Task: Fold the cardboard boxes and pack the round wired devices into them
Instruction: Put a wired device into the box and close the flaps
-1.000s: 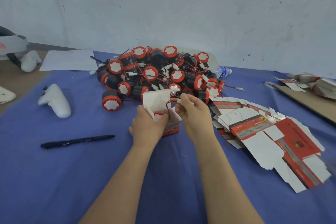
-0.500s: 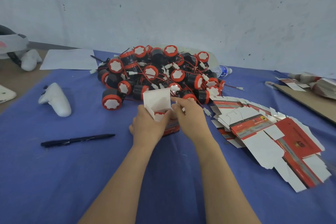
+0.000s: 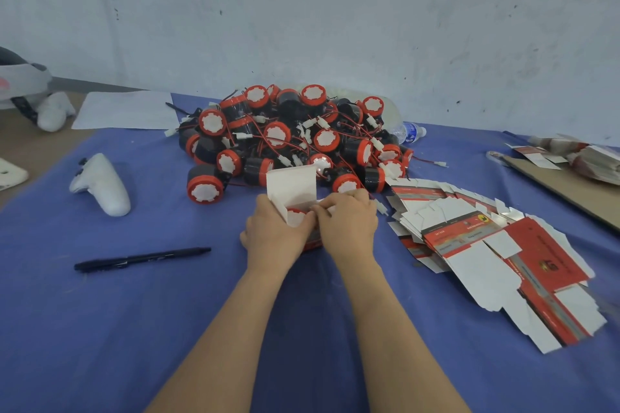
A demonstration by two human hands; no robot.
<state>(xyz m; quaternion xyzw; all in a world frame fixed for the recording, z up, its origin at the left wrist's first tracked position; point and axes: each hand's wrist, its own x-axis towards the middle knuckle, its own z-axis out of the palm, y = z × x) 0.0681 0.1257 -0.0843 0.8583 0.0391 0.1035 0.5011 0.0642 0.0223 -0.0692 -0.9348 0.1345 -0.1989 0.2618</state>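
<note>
A small red-and-white cardboard box (image 3: 292,186) stands on the blue cloth with its white lid flap up. A round red-capped device (image 3: 295,215) sits inside it. My left hand (image 3: 273,235) grips the box's left side. My right hand (image 3: 349,223) curls over the right side of the opening, fingers on the box's inner flap and the tucked wire. Behind the box lies a pile of round black-and-red wired devices (image 3: 288,137). To the right lie several flat unfolded boxes (image 3: 486,245).
A black pen (image 3: 141,258) lies to the left, and a white controller (image 3: 102,184) beyond it. A sheet of paper (image 3: 124,110) and a headset (image 3: 20,84) lie at the far left. A water bottle (image 3: 407,131) lies behind the pile. More flat cardboard (image 3: 570,157) sits at far right.
My right hand moved left and down onto the box opening, carrying the red wire and white connector in. The wire no longer shows above the box. My left hand stayed put.
</note>
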